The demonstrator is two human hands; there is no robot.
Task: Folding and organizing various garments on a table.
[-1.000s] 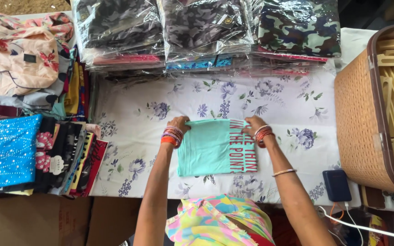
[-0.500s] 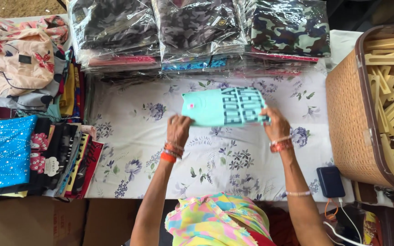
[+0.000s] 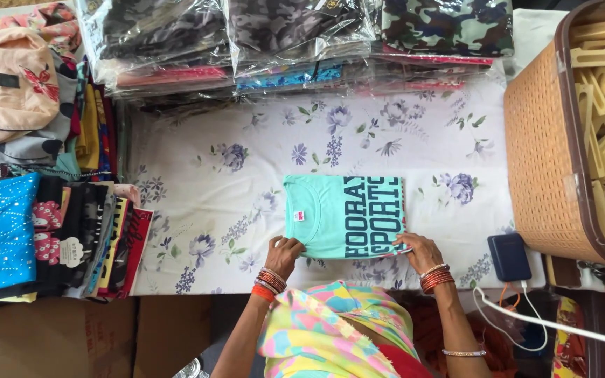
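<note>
A folded turquoise T-shirt point(image 3: 341, 213) with dark printed lettering lies flat on the floral white cloth point(image 3: 197, 203), neck toward the left. My left hand point(image 3: 285, 253) rests on its near left corner, fingers on the fabric. At the near right corner my right hand point(image 3: 420, 250) presses the shirt's edge. Both wrists carry red and orange bangles.
Plastic-wrapped camouflage garments point(image 3: 260, 35) are stacked along the far edge. Piles of folded clothes point(image 3: 43, 231) sit at the left. A woven basket point(image 3: 561, 154) of wooden pieces stands at the right, with a dark power bank point(image 3: 509, 257) and white cable beside it.
The shirt was lifted and turned over between the earlier frames; now it lies flat on the cloth with the print up, and both hands have come back to its near edge.
</note>
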